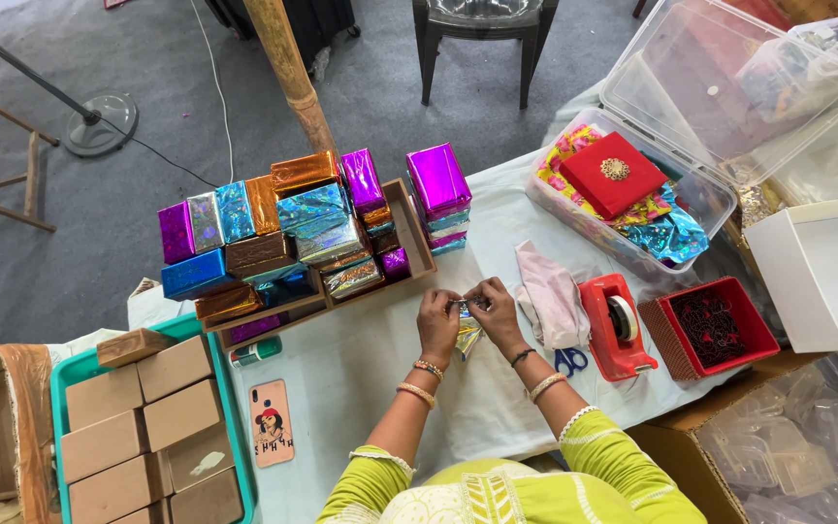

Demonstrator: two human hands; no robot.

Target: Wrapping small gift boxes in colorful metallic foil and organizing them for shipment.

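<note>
A white-covered bench (361,378) carries everything. At its far side a wooden tray (409,225) holds a pile of foil-wrapped boxes (283,228) in purple, blue, copper and silver. To the near left, a teal tray (62,371) holds plain brown boxes (147,427). On the right stand a clear bin (623,243) and a red tape dispenser (613,325). At the centre, the left hand (437,320) and right hand (493,309) together pinch a small shiny foil piece (467,330), held just above the bench.
</note>
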